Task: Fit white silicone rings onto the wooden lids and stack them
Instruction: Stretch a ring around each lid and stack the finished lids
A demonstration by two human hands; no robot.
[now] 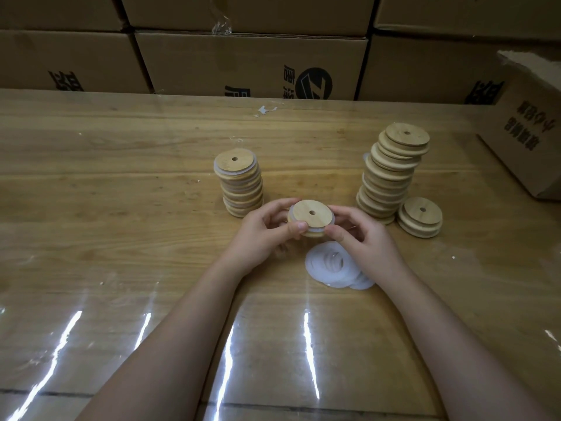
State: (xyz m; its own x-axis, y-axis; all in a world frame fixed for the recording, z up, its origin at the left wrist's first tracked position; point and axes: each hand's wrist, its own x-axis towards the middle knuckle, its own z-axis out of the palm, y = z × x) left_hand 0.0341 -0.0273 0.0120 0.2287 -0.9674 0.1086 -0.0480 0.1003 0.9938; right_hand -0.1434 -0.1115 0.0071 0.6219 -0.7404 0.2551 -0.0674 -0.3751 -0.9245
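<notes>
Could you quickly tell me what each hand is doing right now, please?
Left hand: gripping the wooden lid, thumb on its near edge.
Right hand: gripping the same lid, fingers at the white silicone ring on its rim.

The right hand (364,238) covers one side of the flat white silicone rings (329,265) piled on the bench (121,177); the brown cardboard box (528,132) runs off the right edge.
</notes>
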